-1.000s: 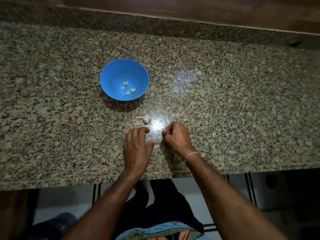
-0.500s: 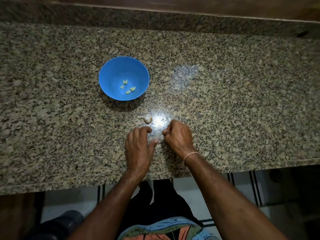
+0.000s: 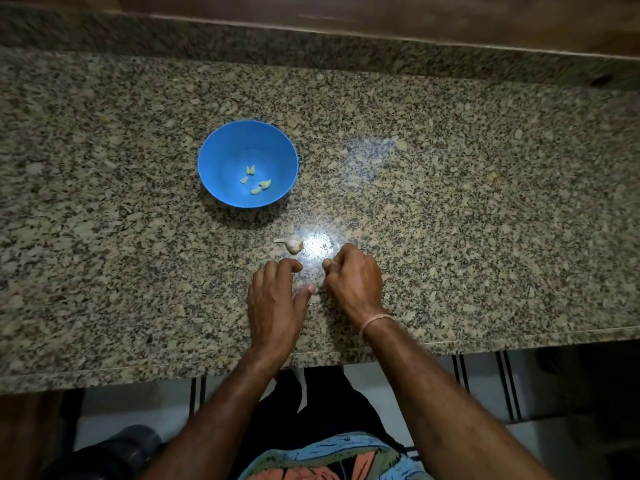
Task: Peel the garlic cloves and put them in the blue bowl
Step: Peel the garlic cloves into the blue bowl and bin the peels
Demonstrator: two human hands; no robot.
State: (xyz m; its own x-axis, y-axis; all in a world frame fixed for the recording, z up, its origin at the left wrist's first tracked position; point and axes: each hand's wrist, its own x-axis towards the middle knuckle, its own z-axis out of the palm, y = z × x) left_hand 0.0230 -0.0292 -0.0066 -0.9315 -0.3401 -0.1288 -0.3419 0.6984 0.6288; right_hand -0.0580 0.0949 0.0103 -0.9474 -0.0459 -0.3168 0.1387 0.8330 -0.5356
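Note:
The blue bowl [image 3: 211, 147] stands on the granite counter, left of the middle, with several peeled yellowish cloves [image 3: 257, 183] in its bottom. A small garlic bulb piece [image 3: 291, 242] with a papery tail lies on the counter in front of the bowl, beside a bright glare spot. My left hand [image 3: 273, 299] rests on the counter just before the garlic, fingers bent down and thumb spread to the right, holding nothing that I can see. My right hand [image 3: 353, 275] sits to the right of it, fingers curled in and thumb tip against the forefinger. Nothing shows between those fingers.
The granite counter [image 3: 467, 220] stretches wide to both sides, with a raised back edge [image 3: 311, 46] along a wooden wall. Its front edge [image 3: 138, 370] runs just below my wrists. Below it are tiled floor and a dark round object [image 3: 117, 448].
Almost nothing differs. Both hands stay in the same spot near the garlic, and the view has shifted only slightly.

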